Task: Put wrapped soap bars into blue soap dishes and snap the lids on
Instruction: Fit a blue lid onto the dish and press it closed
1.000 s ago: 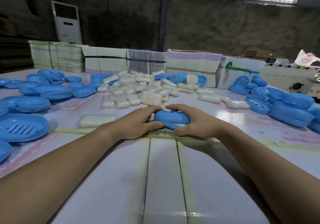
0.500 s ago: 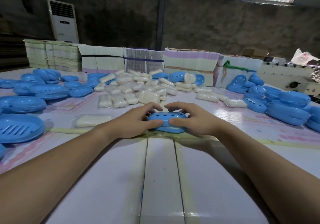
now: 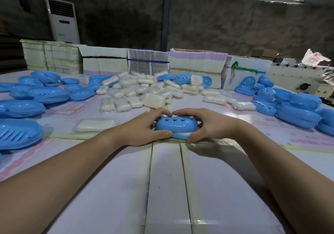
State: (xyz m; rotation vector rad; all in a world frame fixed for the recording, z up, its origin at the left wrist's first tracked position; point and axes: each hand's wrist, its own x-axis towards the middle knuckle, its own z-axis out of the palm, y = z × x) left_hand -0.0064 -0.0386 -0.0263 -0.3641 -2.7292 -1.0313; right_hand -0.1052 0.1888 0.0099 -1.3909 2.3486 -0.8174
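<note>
Closing the lid on one soap dish

Both hands, left hand [image 3: 142,130] and right hand [image 3: 211,125], grasp the soap dish [image 3: 174,128] just in front of the soap pile [image 3: 144,92]; a pale gap shows (not snapped, I judge), so firm pressing comes next.

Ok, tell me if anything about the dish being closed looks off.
The lid isn't seated: a pale strip, likely the wrapped soap, shows beneath its near edge while the left hand and right hand hold it.
</note>
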